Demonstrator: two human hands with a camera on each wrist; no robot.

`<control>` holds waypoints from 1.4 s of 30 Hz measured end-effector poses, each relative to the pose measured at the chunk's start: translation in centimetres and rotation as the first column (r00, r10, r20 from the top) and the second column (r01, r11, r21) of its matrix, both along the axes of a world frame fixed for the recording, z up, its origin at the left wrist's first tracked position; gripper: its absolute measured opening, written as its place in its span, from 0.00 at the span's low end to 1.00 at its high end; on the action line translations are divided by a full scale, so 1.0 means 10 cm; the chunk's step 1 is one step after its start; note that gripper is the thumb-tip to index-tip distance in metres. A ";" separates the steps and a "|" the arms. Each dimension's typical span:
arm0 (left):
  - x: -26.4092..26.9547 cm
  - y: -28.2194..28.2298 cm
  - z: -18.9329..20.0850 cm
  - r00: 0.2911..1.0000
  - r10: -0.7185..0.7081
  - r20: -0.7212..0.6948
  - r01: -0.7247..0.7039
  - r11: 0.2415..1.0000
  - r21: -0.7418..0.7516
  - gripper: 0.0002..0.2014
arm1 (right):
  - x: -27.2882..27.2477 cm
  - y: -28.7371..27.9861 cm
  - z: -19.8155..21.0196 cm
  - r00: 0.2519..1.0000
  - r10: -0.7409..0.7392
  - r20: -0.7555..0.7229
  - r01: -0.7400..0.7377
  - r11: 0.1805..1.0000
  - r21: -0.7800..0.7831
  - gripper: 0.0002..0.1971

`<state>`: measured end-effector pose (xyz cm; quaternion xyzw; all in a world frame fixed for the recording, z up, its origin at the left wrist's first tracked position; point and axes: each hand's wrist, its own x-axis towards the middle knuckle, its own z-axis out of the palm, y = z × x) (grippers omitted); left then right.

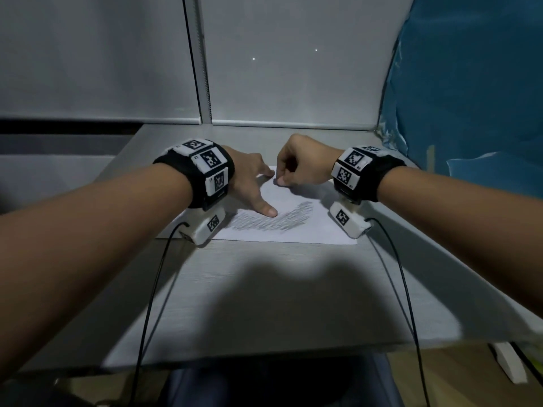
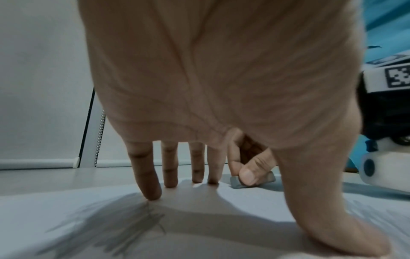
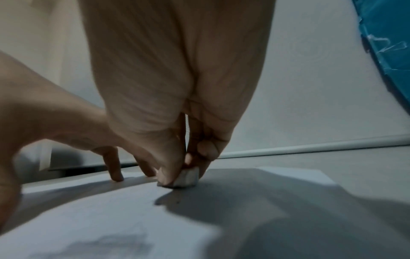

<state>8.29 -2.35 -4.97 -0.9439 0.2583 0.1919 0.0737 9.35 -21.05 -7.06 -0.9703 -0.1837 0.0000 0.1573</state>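
Observation:
A white sheet of paper lies on the grey table, with a band of grey pencil scribble across its middle. My left hand presses flat on the sheet, fingers spread, thumb on the scribble. My right hand pinches a small grey-white eraser between thumb and fingers and holds it down on the far part of the paper. The left wrist view shows the eraser just beyond my straight left fingers, on the paper.
The grey table ends at a window sill with white roller blinds behind. A blue plastic sheet hangs at the right. Two black cables run from the wrist cameras back over the table's near edge.

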 end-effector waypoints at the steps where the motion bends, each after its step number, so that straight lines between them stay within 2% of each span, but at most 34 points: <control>1: 0.00 -0.01 0.00 1.000 0.008 0.001 -0.008 1.000 0.012 0.66 | 0.02 0.02 -0.01 1.000 -0.006 0.004 0.006 1.000 -0.024 0.05; 7: 0.00 -0.05 0.02 0.999 0.038 -0.004 -0.038 0.996 0.076 0.65 | 0.15 0.04 0.05 0.994 -0.100 0.045 0.105 0.987 -0.125 0.06; 11: 0.02 -0.04 0.01 0.999 0.034 -0.003 -0.034 0.996 0.078 0.64 | 0.04 0.16 0.02 1.000 -0.020 0.016 0.022 0.989 -0.144 0.05; 14: 0.02 -0.04 0.00 0.999 0.040 -0.009 -0.040 0.997 0.064 0.62 | 0.06 0.10 0.02 0.999 -0.053 0.001 0.053 0.994 -0.097 0.06; 17: 0.01 -0.04 0.00 0.999 0.042 -0.013 -0.041 0.997 0.067 0.62 | 0.12 0.03 0.03 0.993 -0.108 0.038 0.112 0.987 -0.118 0.07; 22: 0.04 -0.07 0.01 0.999 0.034 0.000 -0.034 0.994 0.100 0.61 | 0.02 0.17 0.04 1.000 -0.008 0.006 0.009 0.991 -0.132 0.06; 28: 0.02 -0.10 0.03 0.998 0.060 -0.020 -0.057 0.993 0.104 0.62 | 0.13 -0.05 0.06 0.993 -0.117 0.030 0.120 0.984 -0.133 0.07; 34: 0.05 -0.17 0.04 0.998 0.062 -0.011 -0.060 0.987 0.152 0.63 | -0.03 0.07 0.04 1.000 -0.017 -0.014 0.016 0.994 -0.107 0.06; 39: 0.05 -0.22 0.08 0.998 0.055 -0.035 -0.049 0.987 0.152 0.62 | 0.07 -0.13 0.06 0.994 -0.107 0.008 0.108 0.987 -0.118 0.07; 42: 0.06 -0.23 0.08 0.998 0.056 -0.039 -0.049 0.985 0.164 0.62 | 0.03 -0.07 0.05 0.996 -0.081 0.031 0.085 0.987 -0.136 0.05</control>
